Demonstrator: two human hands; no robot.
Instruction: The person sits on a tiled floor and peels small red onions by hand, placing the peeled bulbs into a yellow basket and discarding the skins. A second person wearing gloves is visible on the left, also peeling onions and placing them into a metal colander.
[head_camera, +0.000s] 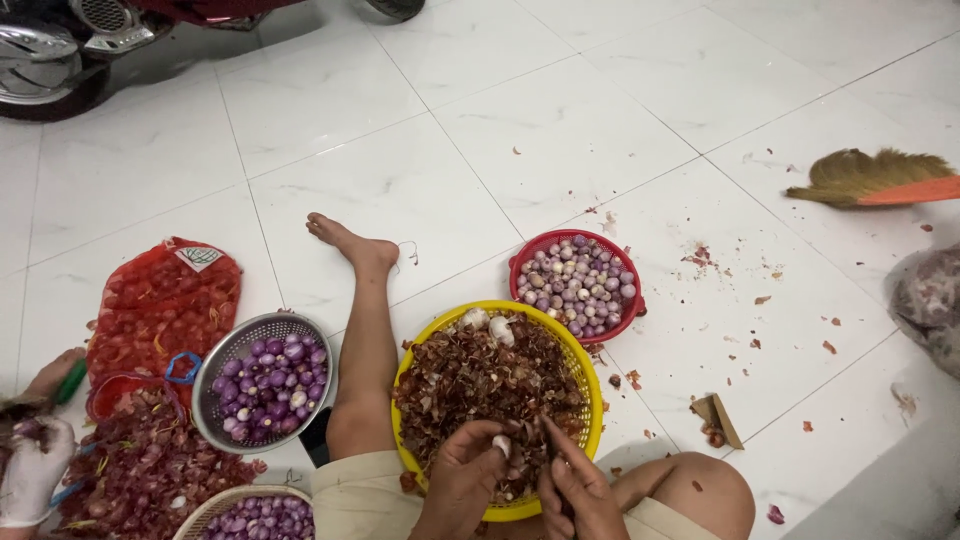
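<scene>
The person sits on the white floor with a yellow basket (590, 400) between the legs. The basket is full of dry red-brown peels (480, 380).

The left hand (462, 480) is at the near edge of the basket. Its fingers are curled round a small pale shallot (502, 444), which peeks out at the fingertips. The shallot sits right between the two hands, just over the peels. It is too small to tell which way its long side points.

The right hand (578, 490) is just beside the left hand, on the other side of the shallot. Its fingers are bent and pinched close, and the tips reach in at the shallot. I cannot tell if it holds a knife or only peel. The left hand has the shallot; the right hand only comes at it from the side.

Past the yellow basket, at its far right, a red basket (520, 262) holds peeled shallots. Left of the yellow basket, past the knee, a metal strainer (222, 352) holds purple ones. Further left lies a red net bag (160, 300). At the far left, someone else's gloved hand (32, 478) works over more peels.
</scene>
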